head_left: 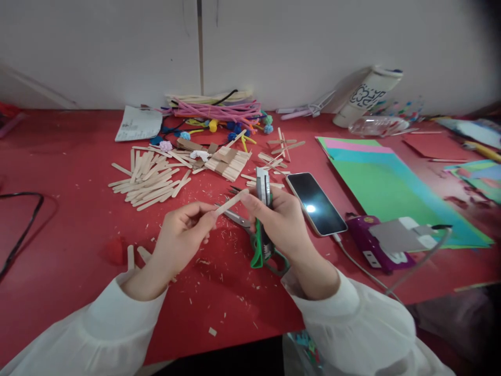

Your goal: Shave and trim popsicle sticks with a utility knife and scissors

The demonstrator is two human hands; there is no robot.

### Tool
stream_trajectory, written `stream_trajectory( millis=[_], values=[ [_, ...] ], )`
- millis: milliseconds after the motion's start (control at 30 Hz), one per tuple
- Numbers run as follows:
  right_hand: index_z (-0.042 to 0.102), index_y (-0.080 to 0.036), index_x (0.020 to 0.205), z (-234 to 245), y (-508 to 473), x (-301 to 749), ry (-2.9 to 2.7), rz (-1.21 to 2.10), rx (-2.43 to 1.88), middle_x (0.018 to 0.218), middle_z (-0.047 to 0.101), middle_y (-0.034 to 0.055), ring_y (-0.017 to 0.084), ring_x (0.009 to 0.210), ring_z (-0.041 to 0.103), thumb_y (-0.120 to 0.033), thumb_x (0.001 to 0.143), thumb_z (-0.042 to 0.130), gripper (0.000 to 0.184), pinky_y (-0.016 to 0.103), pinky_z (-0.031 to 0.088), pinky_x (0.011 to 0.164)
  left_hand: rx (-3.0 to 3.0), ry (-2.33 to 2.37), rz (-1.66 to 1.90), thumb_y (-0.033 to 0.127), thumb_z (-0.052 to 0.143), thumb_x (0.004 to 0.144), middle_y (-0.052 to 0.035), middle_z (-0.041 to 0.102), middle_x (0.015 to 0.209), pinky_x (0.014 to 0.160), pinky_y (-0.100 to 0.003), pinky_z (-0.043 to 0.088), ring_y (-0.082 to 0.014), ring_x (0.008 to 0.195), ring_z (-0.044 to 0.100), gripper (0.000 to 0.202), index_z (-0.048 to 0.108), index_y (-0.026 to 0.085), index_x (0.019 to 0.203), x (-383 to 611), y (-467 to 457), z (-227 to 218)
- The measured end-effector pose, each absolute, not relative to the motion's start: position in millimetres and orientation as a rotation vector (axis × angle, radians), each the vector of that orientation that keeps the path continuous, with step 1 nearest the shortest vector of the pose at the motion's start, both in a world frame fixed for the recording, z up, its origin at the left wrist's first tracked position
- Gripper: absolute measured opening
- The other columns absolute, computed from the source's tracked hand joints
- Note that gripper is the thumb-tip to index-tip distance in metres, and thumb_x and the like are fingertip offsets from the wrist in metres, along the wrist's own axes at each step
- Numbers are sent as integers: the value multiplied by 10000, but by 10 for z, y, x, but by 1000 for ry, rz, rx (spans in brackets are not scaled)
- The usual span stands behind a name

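Observation:
My left hand pinches one end of a wooden craft stick, holding it slanted up to the right above the red table. My right hand is closed round a grey utility knife held upright, its thumb touching the far end of the stick. Green-handled scissors lie on the table right under my hands. Wood shavings are scattered around them.
A pile of craft sticks and a glued stick panel lie beyond my hands, with pipe cleaners and pompoms behind. A phone, coloured paper sheets, a purple power strip and a cable sit at right.

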State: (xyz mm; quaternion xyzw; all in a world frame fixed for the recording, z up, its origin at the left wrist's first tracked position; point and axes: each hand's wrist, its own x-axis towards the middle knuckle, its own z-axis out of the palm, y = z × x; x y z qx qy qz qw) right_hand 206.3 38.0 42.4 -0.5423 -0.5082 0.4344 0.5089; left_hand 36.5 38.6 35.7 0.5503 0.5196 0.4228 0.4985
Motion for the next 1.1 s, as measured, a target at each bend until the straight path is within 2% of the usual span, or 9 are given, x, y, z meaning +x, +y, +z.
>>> stream_trajectory(
  millis=[133, 233, 367, 500, 600, 767, 933, 1100],
  values=[
    [553, -191, 700, 408, 367, 2012, -1228, 1130, -1279, 422, 524, -81, 69, 347, 458, -372, 750, 655, 214, 197, 378, 373, 1458, 1273, 996, 358, 633, 734, 60, 477, 503, 410, -180, 317, -73, 436, 401, 184, 624, 187, 669, 373, 377, 361],
    [550, -192, 701, 394, 343, 1979, -1250, 1169, -1260, 412, 504, -85, 70, 359, 449, -376, 748, 638, 209, 199, 367, 380, 1512, 1252, 999, 351, 633, 741, 56, 461, 534, 447, -181, 312, -70, 479, 383, 235, 555, 181, 599, 376, 373, 360],
    [542, -189, 712, 365, 318, 1963, -1241, 1212, -1237, 442, 508, -83, 70, 374, 449, -401, 748, 653, 242, 202, 363, 385, 1487, 1196, 983, 334, 585, 766, 66, 399, 508, 421, -188, 273, -70, 451, 329, 215, 548, 190, 611, 369, 359, 352],
    [528, -196, 710, 335, 335, 1974, -1212, 1240, -1221, 453, 505, -87, 67, 371, 443, -411, 758, 650, 252, 205, 364, 387, 1408, 1143, 896, 326, 521, 793, 45, 466, 517, 407, -201, 315, -84, 428, 389, 204, 579, 197, 646, 356, 349, 319],
    [515, -200, 716, 334, 361, 2006, -1234, 1243, -1226, 448, 504, -86, 69, 368, 438, -437, 779, 632, 272, 210, 375, 395, 1371, 1143, 860, 326, 513, 805, 40, 505, 563, 404, -204, 336, -85, 423, 415, 175, 612, 199, 738, 345, 357, 298],
    [498, -203, 824, 377, 333, 2065, -1490, 940, -1464, 541, 521, -55, 104, 436, 479, -484, 839, 553, 286, 231, 362, 442, 1437, 1264, 941, 362, 532, 823, 63, 463, 541, 408, -200, 299, -79, 423, 368, 189, 562, 200, 731, 315, 410, 295],
    [452, -212, 764, 406, 241, 1994, -2067, 591, -1629, 523, 496, -27, 145, 463, 500, -374, 906, 429, 217, 240, 253, 473, 1441, 1336, 1018, 355, 542, 819, 72, 465, 565, 441, -198, 319, -91, 463, 400, 154, 526, 202, 818, 290, 448, 277],
    [532, -183, 874, 425, 203, 1880, -2325, 433, -1791, 573, 618, 30, 194, 493, 587, -310, 927, 417, 180, 253, 167, 472, 1500, 1355, 1025, 340, 530, 817, 61, 482, 570, 465, -201, 355, -98, 486, 429, 144, 510, 202, 781, 306, 431, 283]
  ],
)
